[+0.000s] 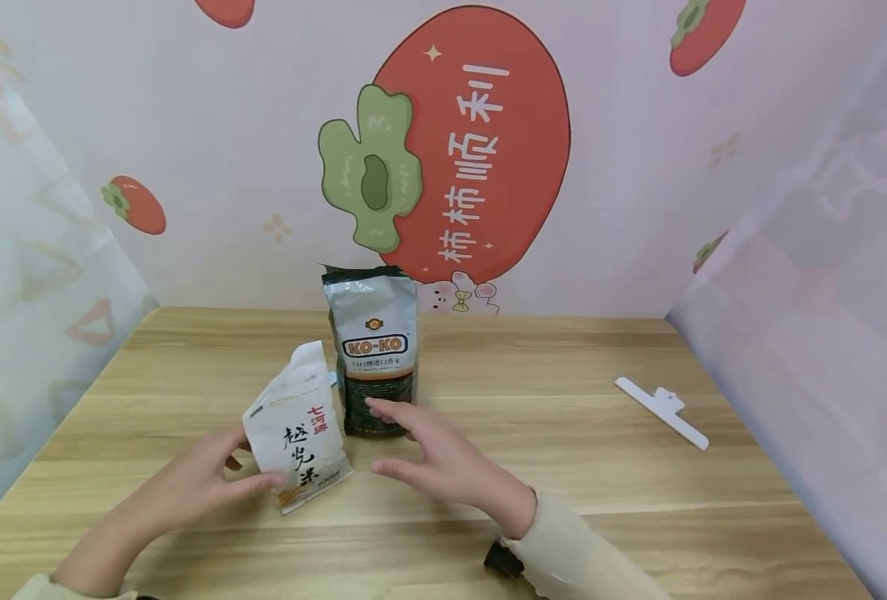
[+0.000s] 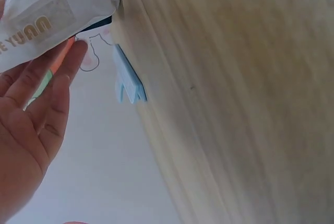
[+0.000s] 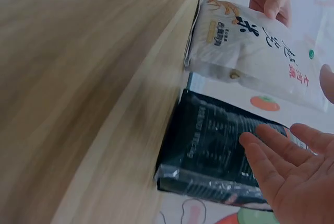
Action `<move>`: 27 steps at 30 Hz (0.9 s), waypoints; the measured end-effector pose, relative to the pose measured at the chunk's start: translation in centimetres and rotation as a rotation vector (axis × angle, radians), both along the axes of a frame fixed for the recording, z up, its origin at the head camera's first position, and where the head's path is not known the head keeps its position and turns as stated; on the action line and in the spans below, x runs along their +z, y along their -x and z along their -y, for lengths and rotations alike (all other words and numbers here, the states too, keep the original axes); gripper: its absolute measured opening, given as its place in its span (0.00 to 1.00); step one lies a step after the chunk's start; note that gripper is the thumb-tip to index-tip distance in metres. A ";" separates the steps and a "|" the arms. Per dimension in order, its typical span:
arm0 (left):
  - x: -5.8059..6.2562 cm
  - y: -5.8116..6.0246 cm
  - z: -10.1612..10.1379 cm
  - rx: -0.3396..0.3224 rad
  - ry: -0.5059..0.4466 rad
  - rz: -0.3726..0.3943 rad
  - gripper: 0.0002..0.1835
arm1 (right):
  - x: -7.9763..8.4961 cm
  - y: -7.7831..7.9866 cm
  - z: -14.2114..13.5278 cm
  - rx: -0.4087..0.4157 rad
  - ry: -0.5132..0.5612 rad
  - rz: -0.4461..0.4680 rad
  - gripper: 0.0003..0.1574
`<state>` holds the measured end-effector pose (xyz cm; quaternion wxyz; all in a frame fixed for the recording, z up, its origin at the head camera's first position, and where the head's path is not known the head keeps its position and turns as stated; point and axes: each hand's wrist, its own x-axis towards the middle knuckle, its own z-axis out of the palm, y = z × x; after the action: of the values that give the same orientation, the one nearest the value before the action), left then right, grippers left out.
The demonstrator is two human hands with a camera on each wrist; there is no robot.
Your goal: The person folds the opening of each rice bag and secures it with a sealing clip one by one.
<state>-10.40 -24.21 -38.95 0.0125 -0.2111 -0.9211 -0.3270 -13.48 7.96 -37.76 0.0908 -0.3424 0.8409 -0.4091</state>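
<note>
The person's two hands are over the left half of the wooden counter (image 1: 518, 367), each beside a rice bag. The left hand (image 1: 205, 479) holds the white rice bag (image 1: 297, 442) by its left side, the thumb laid on the lower front and the fingers round behind; that bag sits at an angle between the left edge and the middle of the counter, its crumpled top rising to a point. Just beyond it, nearer the back edge, the KO-KO bag (image 1: 374, 333) stands upright, silver above and dark below, with its printed face turned to the person. The right hand (image 1: 443, 462) is spread wide in front of this second bag, fingers stretched out and thumb well apart, with nothing in its grasp; from where I stand I can't quite tell whether the fingertips meet the dark part of the bag. A pale blue clip (image 2: 129, 75) is on the counter behind the two bags, only a sliver of it showing between them from the front. Over toward the right edge a white clip (image 1: 663, 408) lies slantwise, well apart from everything else. A cream sleeve (image 1: 582, 554) covers the right forearm, and behind the back edge hangs a pale backdrop (image 1: 616, 208) printed with a big orange-red persimmon.
</note>
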 end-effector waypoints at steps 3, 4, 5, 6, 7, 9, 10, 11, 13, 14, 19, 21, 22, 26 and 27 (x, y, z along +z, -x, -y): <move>-0.1 0.1 0.1 -0.012 -0.045 0.025 0.26 | -0.1 0.4 1.1 0.010 0.032 0.077 0.42; -0.1 0.2 0.1 -0.013 -0.053 0.030 0.26 | -0.1 0.6 1.5 0.012 0.040 0.097 0.41; 0.0 0.2 0.1 -0.013 -0.058 0.035 0.26 | -0.2 0.7 1.8 0.017 0.046 0.108 0.41; 0.0 0.2 0.1 -0.013 -0.062 0.036 0.25 | -0.2 0.9 2.0 0.025 0.054 0.124 0.41; 0.0 0.3 0.1 -0.013 -0.067 0.036 0.25 | -0.2 1.0 2.3 0.034 0.063 0.138 0.41; 0.1 0.3 0.1 -0.019 -0.077 0.030 0.25 | -0.2 1.3 2.7 0.057 0.093 0.169 0.41; 0.1 0.3 0.1 -0.024 -0.083 0.025 0.24 | -0.2 1.4 2.9 0.067 0.108 0.189 0.40; 0.0 0.3 0.1 -0.031 -0.091 0.021 0.24 | -0.3 1.5 3.2 0.077 0.123 0.210 0.40; 0.0 0.3 0.1 -0.044 -0.105 0.019 0.24 | -0.4 1.7 3.6 0.091 0.150 0.264 0.40; 0.0 0.3 0.1 -0.051 -0.111 0.017 0.24 | -0.5 1.8 3.9 0.094 0.161 0.289 0.40; -0.1 0.3 0.2 -0.071 -0.125 0.021 0.23 | -1.0 2.3 4.8 0.085 0.176 0.355 0.39; -0.1 0.3 0.2 -0.077 -0.127 0.022 0.23 | -1.1 2.4 5.0 0.083 0.169 0.348 0.39; -0.1 0.3 0.2 -0.077 -0.126 0.022 0.23 | -1.2 2.4 5.1 0.082 0.166 0.341 0.38; -0.1 0.3 0.1 -0.071 -0.120 0.024 0.23 | -1.3 2.5 5.3 0.064 0.178 0.315 0.35; 0.0 0.4 0.0 -0.069 -0.119 0.028 0.23 | -1.2 2.4 5.4 0.056 0.186 0.313 0.33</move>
<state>-10.78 -24.19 -39.00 0.0012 -0.2369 -0.8923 -0.3843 -15.92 2.59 -39.00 0.1998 -0.3049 0.7651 -0.5308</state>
